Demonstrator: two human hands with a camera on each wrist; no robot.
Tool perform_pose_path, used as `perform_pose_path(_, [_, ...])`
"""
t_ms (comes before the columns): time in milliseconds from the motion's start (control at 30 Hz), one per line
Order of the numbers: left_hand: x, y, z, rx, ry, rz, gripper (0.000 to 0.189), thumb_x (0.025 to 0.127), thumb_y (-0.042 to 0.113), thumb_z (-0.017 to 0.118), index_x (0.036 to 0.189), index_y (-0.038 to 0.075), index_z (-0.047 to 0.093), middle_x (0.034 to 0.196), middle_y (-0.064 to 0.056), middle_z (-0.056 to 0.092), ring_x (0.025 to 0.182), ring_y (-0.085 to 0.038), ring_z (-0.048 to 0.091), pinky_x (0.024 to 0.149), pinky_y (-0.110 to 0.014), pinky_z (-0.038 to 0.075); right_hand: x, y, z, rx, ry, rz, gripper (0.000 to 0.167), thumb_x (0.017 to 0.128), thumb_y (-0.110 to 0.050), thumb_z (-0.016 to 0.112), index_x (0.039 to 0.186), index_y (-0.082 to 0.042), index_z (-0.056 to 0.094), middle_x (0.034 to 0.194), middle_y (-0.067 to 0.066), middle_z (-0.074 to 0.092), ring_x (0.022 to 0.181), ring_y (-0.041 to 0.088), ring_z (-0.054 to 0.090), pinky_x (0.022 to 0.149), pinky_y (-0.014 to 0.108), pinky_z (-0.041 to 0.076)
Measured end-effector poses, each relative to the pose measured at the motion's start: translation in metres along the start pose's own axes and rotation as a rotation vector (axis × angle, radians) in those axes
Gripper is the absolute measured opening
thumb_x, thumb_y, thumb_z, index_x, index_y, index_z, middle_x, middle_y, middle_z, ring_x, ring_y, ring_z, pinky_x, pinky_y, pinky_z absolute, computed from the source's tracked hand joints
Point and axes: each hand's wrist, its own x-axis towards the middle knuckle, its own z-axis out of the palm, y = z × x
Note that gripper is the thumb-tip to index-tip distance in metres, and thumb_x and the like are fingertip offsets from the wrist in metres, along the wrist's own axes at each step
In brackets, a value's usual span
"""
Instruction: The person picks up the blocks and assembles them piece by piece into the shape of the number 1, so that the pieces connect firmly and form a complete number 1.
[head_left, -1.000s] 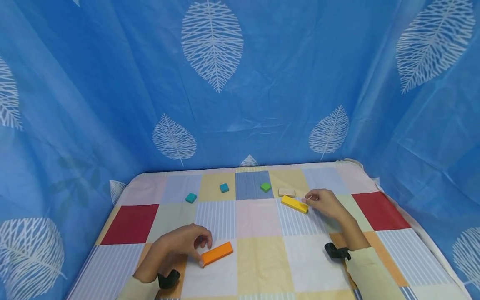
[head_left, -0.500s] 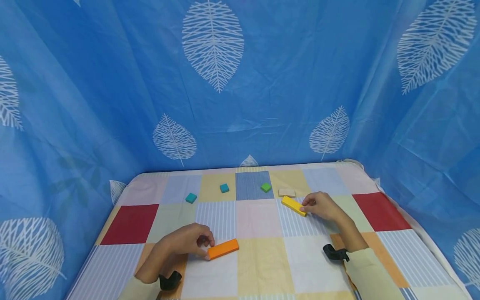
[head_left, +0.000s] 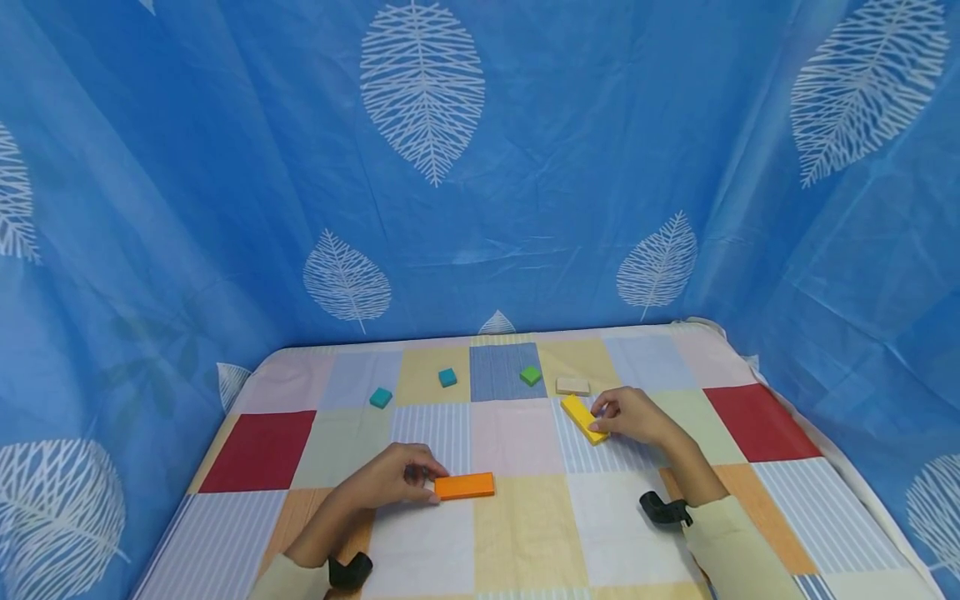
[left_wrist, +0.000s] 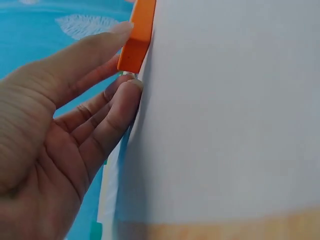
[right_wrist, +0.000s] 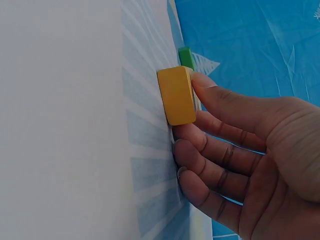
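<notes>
An orange rectangular block (head_left: 467, 486) lies on the patchwork cloth, its long side nearly level across the head view. My left hand (head_left: 393, 478) pinches its left end; in the left wrist view the thumb (left_wrist: 95, 47) presses one face and the index finger goes partly out of sight behind the block. Farther right, a yellow rectangular block (head_left: 582, 418) sits slanted on a striped patch. My right hand (head_left: 633, 416) holds its near end between thumb and index finger, and the right wrist view shows the block's end face (right_wrist: 177, 95) with the other fingers curled below.
Small blocks are spread along the far part of the cloth (head_left: 517, 533): a teal one (head_left: 380, 397), a blue one (head_left: 447, 377) and a green one (head_left: 530, 376). A pale wooden block (head_left: 572, 386) lies just beyond the yellow one. Blue leaf-print curtain (head_left: 495, 250) surrounds the table.
The orange block has moved right and slightly away with my left hand, turning nearly level. My right hand has come slightly nearer and left, turning the yellow block more steeply.
</notes>
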Motion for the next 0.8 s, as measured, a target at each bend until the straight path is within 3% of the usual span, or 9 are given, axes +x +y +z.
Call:
perform_pose_path(167, [-0.0005,-0.0059,0.0025,-0.089,0.027,-0.039,0.028,0.084,0.017,0.084,0.112,0.015,0.079,0.097,0.004,0.072,0.076,-0.010,0.059,0.068,-0.023,0.053,-0.0012,-0.0034,0.0022,0.031,-0.021,-0.013,0.026,0.086,-0.016,0.082,0.104,-0.002,0.070,0.070,0.002,0.062,0.059,0.019,0.056,0.056,0.028,0.049])
perform_pose_path(300, [-0.0016,-0.0085,0.0030,-0.115,0.029,-0.021,0.029,0.082,0.016,0.086,0.110,0.015,0.079,0.097,0.001,0.072,0.075,-0.010,0.059,0.066,-0.023,0.052,-0.0021,-0.0051,0.0028,0.040,-0.031,-0.021,0.038,0.086,-0.014,0.082,0.116,0.002,0.066,0.069,0.001,0.063,0.057,0.019,0.057,0.055,0.028,0.048])
perform_pose_path(500, [-0.0014,-0.0070,0.0036,-0.107,0.036,0.012,0.027,0.081,0.016,0.087,0.107,0.014,0.080,0.098,0.001,0.071,0.075,-0.011,0.060,0.067,-0.024,0.054,-0.0013,-0.0053,0.0037,0.070,-0.053,-0.023,0.064,0.085,-0.017,0.083,0.138,0.005,0.055,0.069,0.002,0.063,0.057,0.020,0.056,0.054,0.029,0.049])
perform_pose_path(800, [0.0003,-0.0059,0.0036,-0.081,0.046,0.013,0.026,0.082,0.016,0.086,0.107,0.014,0.080,0.099,0.000,0.071,0.076,-0.013,0.060,0.066,-0.023,0.053,0.0001,-0.0062,0.0037,0.146,-0.128,-0.048,0.074,0.086,-0.017,0.082,0.146,0.006,0.047,0.071,0.005,0.065,0.058,0.022,0.059,0.058,0.034,0.055])
